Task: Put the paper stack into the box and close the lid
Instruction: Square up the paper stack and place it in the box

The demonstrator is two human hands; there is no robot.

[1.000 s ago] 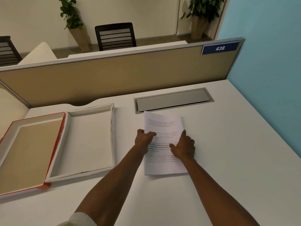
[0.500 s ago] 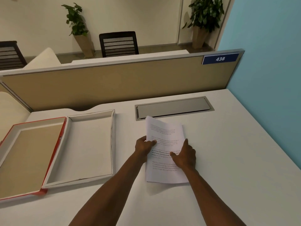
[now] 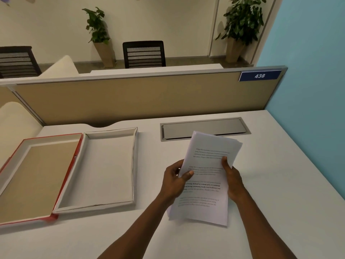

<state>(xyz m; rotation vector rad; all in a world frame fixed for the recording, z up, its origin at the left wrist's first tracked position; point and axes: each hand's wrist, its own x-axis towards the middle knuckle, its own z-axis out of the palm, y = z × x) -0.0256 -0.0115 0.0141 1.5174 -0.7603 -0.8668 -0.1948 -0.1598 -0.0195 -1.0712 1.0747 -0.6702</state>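
Observation:
The paper stack, white sheets with printed text, is lifted off the desk and tilted, its sheets slightly fanned at the top right. My left hand grips its left edge with the thumb on top. My right hand grips its right edge. To the left on the desk lies the open box, a shallow white tray with nothing in it. Its red-edged lid lies flat and open further left, joined to the tray.
A grey metal cable hatch is set into the white desk behind the papers. A tan partition with a blue "438" sign closes the back; a blue wall stands on the right. Chairs and plants are beyond.
The paper stack lay flat on the desk under both hands; now both hands have gripped its side edges and raised it, tilted. The camera has tipped upward.

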